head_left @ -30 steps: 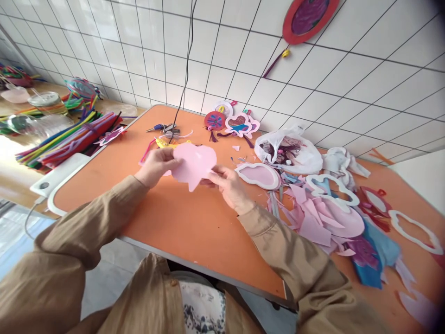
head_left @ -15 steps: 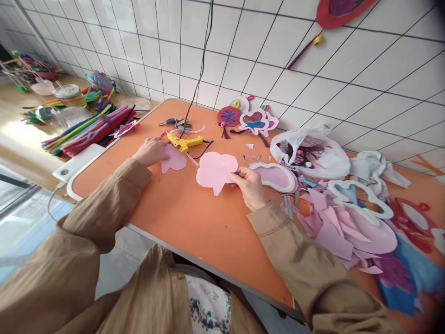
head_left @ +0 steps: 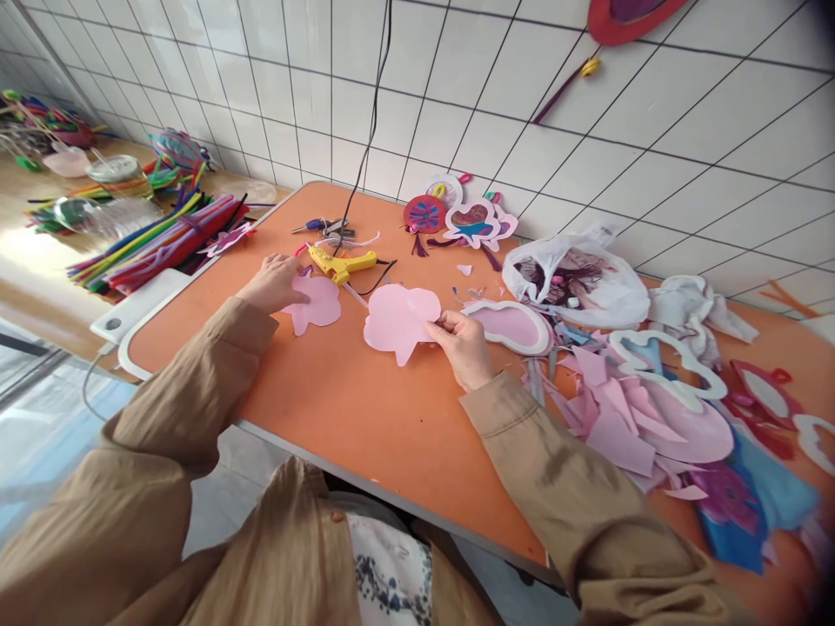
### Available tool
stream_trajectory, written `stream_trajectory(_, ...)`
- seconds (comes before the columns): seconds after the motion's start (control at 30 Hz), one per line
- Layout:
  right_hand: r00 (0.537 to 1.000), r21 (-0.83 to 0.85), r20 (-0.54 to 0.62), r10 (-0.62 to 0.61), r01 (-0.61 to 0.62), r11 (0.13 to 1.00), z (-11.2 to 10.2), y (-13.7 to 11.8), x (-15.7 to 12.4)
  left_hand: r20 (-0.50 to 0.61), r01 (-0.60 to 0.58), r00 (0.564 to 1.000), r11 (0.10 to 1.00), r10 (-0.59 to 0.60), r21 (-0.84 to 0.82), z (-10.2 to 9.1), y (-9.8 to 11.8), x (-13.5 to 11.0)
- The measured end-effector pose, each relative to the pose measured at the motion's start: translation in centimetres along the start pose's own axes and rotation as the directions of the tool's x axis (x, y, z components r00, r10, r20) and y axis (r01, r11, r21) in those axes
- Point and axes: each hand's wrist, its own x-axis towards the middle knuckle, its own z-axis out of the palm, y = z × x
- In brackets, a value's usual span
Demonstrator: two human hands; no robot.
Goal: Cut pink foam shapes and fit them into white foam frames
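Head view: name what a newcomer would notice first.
The orange table dominates, with two cutouts near its middle: the right hand pinches the larger pink cutout, and the left hand rests on the smaller pink cutout. A yellow glue gun lies just behind them. To the right spreads a heap of pink scraps; to the left, a bundle of coloured pipe cleaners.

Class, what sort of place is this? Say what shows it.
Likely a craft workshop: a glue gun on the orange table, bundled pipe cleaners, a pink cutout and heaped scraps.
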Motion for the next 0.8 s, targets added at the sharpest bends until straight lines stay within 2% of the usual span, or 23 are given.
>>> stream_trajectory(0.17,1.000,0.018,-0.007,0.004,-0.004,1.000,0.0,0.0,0.0,0.021,0.043,0.999,0.998,-0.044,0.049,-0.2,0.2,0.0)
stream_trajectory(0.33,1.000,0.057,-0.017,0.015,-0.014,0.998,0.1,0.0,0.0,-0.058,0.137,0.988,0.987,-0.142,-0.088,-0.9,0.5,-0.4)
stream_trajectory(0.43,0.999,0.102,-0.047,0.021,-0.016,0.995,0.1,0.1,0.1,-0.170,0.139,0.968,0.956,-0.187,-0.257,-1.9,0.2,-1.1)
stream_trajectory(0.5,0.997,0.142,-0.080,0.023,-0.011,0.990,0.1,0.1,0.1,-0.312,0.084,0.924,0.914,-0.221,-0.398,-2.7,-0.1,-1.5)
stream_trajectory(0.57,0.994,0.187,-0.110,0.025,-0.004,0.982,0.2,-0.1,0.1,-0.391,-0.003,0.875,0.804,-0.286,-0.595,-3.4,0.0,-1.9)
stream_trajectory(0.6,0.992,0.207,-0.122,0.025,0.000,0.978,0.2,-0.2,0.1,-0.374,-0.055,0.874,0.702,-0.310,-0.710,-3.6,0.2,-2.0)
stream_trajectory(0.7,0.991,0.294,-0.130,0.034,0.005,0.956,0.5,-0.7,-0.1,-0.232,-0.144,0.941,0.329,-0.246,-0.933,-3.2,2.0,-2.1)
stream_trajectory(0.73,0.992,0.331,-0.122,0.043,-0.001,0.944,0.6,-0.9,-0.3,-0.218,-0.161,0.949,0.243,-0.229,-0.957,-2.7,2.9,-2.1)
stream_trajectory(0.8,0.993,0.391,-0.091,0.069,-0.028,0.920,1.0,-1.1,-0.6,-0.206,-0.177,0.955,0.145,-0.215,-0.973,-1.5,4.9,-2.0)
